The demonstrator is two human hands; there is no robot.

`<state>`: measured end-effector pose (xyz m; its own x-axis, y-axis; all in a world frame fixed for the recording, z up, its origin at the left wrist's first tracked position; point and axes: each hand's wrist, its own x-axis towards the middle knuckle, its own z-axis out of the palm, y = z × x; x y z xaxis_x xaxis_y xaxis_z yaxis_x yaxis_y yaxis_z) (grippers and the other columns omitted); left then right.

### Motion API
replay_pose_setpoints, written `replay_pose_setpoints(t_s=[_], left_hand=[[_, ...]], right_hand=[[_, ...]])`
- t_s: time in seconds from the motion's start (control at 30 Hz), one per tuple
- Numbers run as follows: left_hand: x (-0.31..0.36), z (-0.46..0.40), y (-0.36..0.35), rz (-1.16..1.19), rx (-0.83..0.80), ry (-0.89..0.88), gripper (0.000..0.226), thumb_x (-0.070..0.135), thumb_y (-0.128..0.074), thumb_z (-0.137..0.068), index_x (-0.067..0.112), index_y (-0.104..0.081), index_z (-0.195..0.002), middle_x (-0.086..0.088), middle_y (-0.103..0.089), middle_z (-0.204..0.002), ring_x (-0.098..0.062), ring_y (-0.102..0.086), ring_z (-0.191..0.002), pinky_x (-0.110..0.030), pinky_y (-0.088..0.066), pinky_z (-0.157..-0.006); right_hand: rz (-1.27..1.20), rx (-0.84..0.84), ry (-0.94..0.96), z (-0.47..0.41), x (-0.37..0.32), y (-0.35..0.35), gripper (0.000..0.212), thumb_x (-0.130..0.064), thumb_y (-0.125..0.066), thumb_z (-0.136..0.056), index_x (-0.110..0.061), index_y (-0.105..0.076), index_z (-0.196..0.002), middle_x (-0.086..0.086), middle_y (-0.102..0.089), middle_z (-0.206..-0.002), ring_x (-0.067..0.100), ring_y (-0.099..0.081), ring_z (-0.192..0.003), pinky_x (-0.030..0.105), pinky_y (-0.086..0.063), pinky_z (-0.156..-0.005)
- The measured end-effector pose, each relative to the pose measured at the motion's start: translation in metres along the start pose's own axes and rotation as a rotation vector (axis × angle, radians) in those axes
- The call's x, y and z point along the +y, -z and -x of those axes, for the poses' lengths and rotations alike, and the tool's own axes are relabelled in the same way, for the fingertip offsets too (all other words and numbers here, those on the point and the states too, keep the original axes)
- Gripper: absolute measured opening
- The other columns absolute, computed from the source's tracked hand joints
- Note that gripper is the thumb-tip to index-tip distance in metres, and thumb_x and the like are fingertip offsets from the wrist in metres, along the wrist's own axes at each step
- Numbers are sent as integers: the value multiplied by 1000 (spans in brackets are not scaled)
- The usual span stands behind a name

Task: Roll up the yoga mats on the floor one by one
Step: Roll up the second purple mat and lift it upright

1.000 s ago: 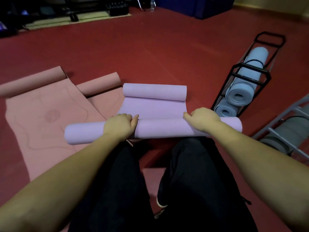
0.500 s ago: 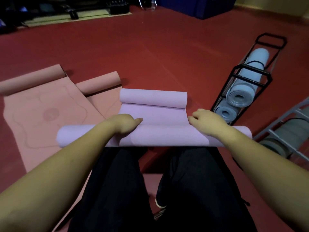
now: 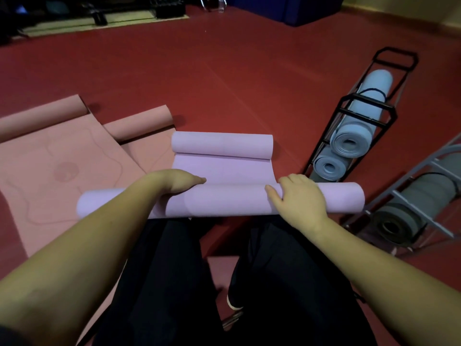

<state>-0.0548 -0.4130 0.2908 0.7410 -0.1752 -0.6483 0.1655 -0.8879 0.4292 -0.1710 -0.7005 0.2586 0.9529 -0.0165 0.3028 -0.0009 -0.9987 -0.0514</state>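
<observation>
Lilac yoga mat (image 3: 224, 171) on red floor (image 3: 224, 78), rolled from both ends, near roll across knees. Left hand (image 3: 174, 182) curled over near roll; right hand (image 3: 296, 196) laid on top, fingers wrapping it. Pink mats (image 3: 57, 171) left; rack (image 3: 361, 116) of rolled blue mats right.

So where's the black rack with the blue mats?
In the head view, the black rack stands on the right, beside the lilac mat, behind the grey rack.
</observation>
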Motion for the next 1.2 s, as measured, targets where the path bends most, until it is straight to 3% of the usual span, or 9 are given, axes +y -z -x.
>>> replay_pose_setpoints(t_s=[0.13,0.27,0.4,0.6,0.7,0.9,1.0,1.1,1.2], left_hand=[[1,3,-4,-228,218,-57,59,63,-33,-98,15,-65,-114,-6,-61,-128,-28,-55,-112,-36,-38,-90],[-5,13,-21,-308,694,-216,51,45,-29,-104,10,-61,-86,-12,-65,-101,-32,-54,-88,-38,-40,-73],[-31,17,-54,-377,885,-366,52,47,-32,-95,8,-59,-74,-13,-56,-78,-36,-55,-77,-42,-42,-66],[-26,17,-47,-391,770,-260,68,57,-18,-93,10,-67,-85,-11,-61,-89,-36,-60,-88,-41,-43,-76],[-21,17,-38,-401,766,-271,59,51,-25,-102,11,-68,-91,-9,-62,-101,-34,-60,-98,-38,-40,-75],[-5,38,-24,-444,565,-198,64,59,-17,-100,19,-64,-86,-8,-67,-107,-29,-57,-94,-36,-39,-77],[-2,40,-20,-484,461,-155,67,61,-15,-100,19,-67,-97,-9,-65,-113,-26,-49,-88,-36,-37,-78],[-2,34,-16,-488,364,-108,64,63,-15,-99,21,-63,-92,-9,-65,-115,-25,-49,-89,-37,-39,-83],[1,27,-12,-470,305,-86,64,65,-16,-98,20,-60,-88,-12,-65,-119,-28,-50,-94,-40,-41,-93]], right_hand=[[1,7,-2,-11,0,-2,56,-53,-36,-89,-9,-62,-66,8,-58,-65,33,-57,-70,38,-43,-62],[42,-67,-21,-23,-1,0,64,-57,-28,-90,-9,-68,-74,8,-63,-75,33,-59,-78,36,-39,-64],[80,-232,-56,-41,-2,4,60,-55,-29,-99,-12,-70,-91,10,-68,-95,31,-61,-91,34,-35,-65],[23,-478,-82,-64,-6,17,65,-58,-25,-97,-12,-71,-104,11,-67,-110,29,-56,-91,34,-39,-73],[-17,-571,-100,-71,-4,28,66,-58,-26,-97,-11,-68,-114,14,-64,-120,28,-52,-93,34,-40,-77],[-93,-823,-118,-77,9,38,69,-60,-27,-94,-15,-53,-140,12,-43,-151,28,-44,-134,39,-33,-109],[-140,-916,-118,-77,9,36,63,-58,-31,-93,-20,-56,-136,8,-46,-150,24,-47,-127,38,-32,-105],[-185,-954,-139,-74,8,30,58,-54,-32,-96,-19,-57,-134,9,-47,-148,23,-48,-122,36,-33,-101],[-110,-802,-90,-71,6,28,54,-49,-31,-101,-12,-64,-122,15,-53,-140,30,-51,-121,36,-39,-96]])
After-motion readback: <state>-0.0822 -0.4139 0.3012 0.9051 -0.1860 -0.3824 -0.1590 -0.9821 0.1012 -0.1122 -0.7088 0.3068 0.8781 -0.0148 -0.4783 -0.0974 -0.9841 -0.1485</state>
